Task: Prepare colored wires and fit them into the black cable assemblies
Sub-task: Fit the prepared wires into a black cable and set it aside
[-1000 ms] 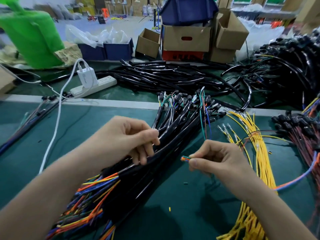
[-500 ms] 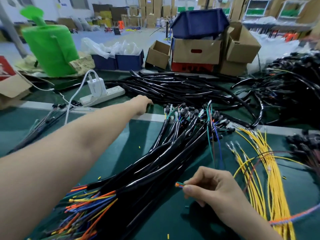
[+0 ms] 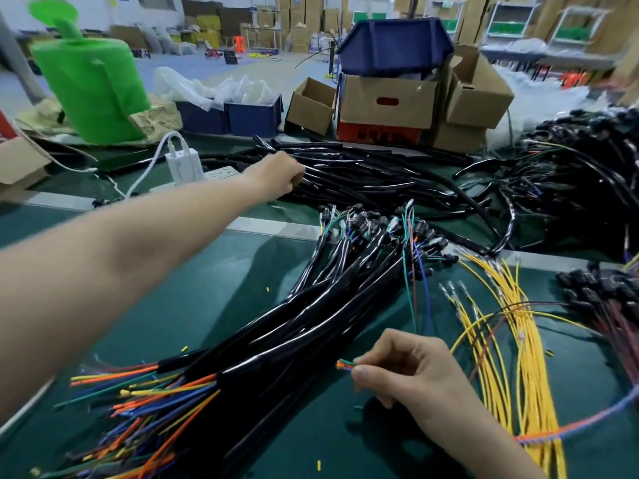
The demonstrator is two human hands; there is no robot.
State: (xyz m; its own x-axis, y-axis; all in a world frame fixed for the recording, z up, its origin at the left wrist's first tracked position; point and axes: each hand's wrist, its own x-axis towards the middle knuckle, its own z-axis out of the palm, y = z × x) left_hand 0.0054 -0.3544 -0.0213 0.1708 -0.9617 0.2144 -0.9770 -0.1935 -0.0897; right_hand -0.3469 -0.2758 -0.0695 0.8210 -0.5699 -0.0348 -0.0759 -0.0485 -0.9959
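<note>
Green mat (image 3: pixel 242 271) is crowded. Your right hand (image 3: pixel 408 371) pinches wires (image 3: pixel 345 364); your left hand (image 3: pixel 276 176) fetches a tube (image 3: pixel 345 166) (grip unclear). Next, thread them carefully.

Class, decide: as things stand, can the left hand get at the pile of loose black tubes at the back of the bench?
Probably yes: the left hand lies at the end of the black tubes, with nothing between them. Whether it grips one is unclear.

bright, even light | glare on black cables (image 3: pixel 304 331) | edges bowed — far background blurred
</note>
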